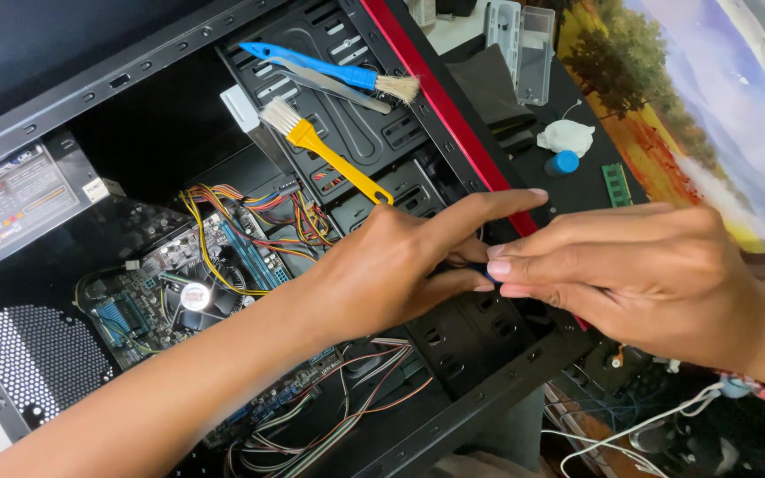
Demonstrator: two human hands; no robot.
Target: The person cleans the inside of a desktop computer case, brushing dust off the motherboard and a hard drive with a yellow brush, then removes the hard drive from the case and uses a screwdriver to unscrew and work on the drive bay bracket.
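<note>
A black table (pixel 582 190) stands before a painted landscape (pixel 710 97) (trees, hazy sky).

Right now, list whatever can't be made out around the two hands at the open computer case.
- Head view: what the left hand and right hand pinch is hidden by their fingers; only a blue speck shows.
- The dark rod behind the right hand runs off the right edge.
- The drive cage beneath the hands is mostly covered.
- The motherboard parts are too small to identify.
</note>
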